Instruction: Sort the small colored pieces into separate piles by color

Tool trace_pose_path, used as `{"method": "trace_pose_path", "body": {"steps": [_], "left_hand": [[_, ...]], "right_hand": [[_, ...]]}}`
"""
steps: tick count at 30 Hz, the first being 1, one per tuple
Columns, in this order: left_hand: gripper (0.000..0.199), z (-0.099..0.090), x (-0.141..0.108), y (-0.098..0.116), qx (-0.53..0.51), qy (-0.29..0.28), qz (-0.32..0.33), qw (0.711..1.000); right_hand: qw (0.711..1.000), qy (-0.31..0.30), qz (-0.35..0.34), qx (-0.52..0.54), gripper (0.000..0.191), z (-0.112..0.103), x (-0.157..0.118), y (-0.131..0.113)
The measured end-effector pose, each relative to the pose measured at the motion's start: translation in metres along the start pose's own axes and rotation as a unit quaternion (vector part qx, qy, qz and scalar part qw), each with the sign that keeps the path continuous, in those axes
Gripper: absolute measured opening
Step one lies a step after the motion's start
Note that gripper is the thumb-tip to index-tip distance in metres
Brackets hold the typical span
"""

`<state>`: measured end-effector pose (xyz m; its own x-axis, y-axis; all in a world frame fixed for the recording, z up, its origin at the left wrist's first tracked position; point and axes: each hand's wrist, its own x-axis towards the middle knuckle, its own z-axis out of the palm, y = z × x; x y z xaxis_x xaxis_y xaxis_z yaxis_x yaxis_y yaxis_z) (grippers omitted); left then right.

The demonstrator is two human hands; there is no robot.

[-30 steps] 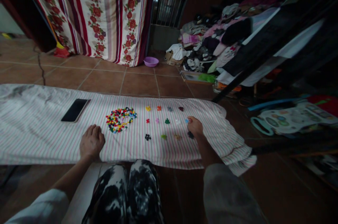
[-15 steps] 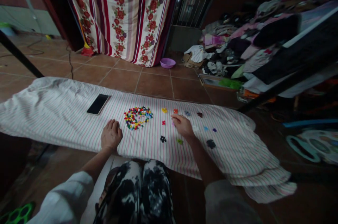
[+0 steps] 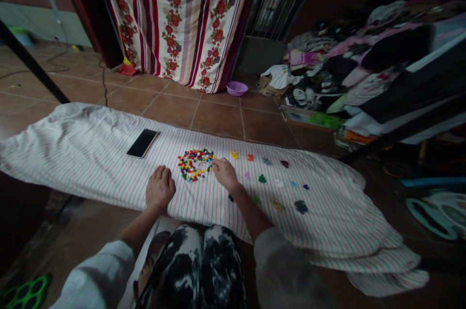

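My right hand (image 3: 226,173) is at the right edge of the multicoloured pile of small pieces (image 3: 187,173), fingertips drawn together — grip on 1 piece indiscernible. My left hand (image 3: 160,187) lies palm down, unclenched, on the striped cloth (image 3: 105,136). The pile is roughly round — individual directions too small to read.

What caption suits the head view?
Right hand at a pile of mixed coloured pieces, left hand resting on the striped cloth.

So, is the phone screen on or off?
Off, it seems: the phone lies face up with a black screen. Whether it is powered, I cannot tell.
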<state>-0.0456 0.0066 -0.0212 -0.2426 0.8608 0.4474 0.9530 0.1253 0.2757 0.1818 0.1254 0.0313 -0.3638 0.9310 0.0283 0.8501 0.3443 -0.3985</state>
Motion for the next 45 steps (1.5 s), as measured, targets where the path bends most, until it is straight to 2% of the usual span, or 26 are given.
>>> {"method": "trace_pose_path", "body": {"steps": [5,12,21,32,37,41,45], "left_hand": [[0.035,0.001,0.000,0.001,-0.016,0.006,-0.012,1.000],[0.036,0.001,0.000,0.001,-0.028,0.002,-0.015,0.999],[0.035,0.000,0.000,0.002,-0.004,0.009,-0.008,1.000],[0.033,0.001,0.000,0.001,0.001,0.017,-0.001,1.000],[0.033,-0.001,0.000,0.001,-0.003,0.005,0.001,1.000],[0.034,-0.001,0.001,0.002,-0.004,0.013,0.001,1.000],[0.033,-0.002,0.001,0.001,-0.012,0.010,-0.001,1.000]], "right_hand": [[0.999,-0.004,0.045,-0.021,0.030,0.000,0.014,0.003],[0.998,-0.013,0.058,-0.028,0.027,0.003,0.023,-0.011],[0.996,-0.033,0.076,-0.037,0.027,0.010,0.033,-0.016],[0.998,-0.034,0.043,-0.039,0.028,0.015,0.030,-0.023],[0.999,-0.002,0.046,-0.013,0.032,0.012,0.027,-0.025],[0.996,0.047,0.067,0.044,0.032,0.009,0.024,-0.022],[0.989,0.085,0.050,0.106,0.030,0.006,0.019,-0.017]]}}
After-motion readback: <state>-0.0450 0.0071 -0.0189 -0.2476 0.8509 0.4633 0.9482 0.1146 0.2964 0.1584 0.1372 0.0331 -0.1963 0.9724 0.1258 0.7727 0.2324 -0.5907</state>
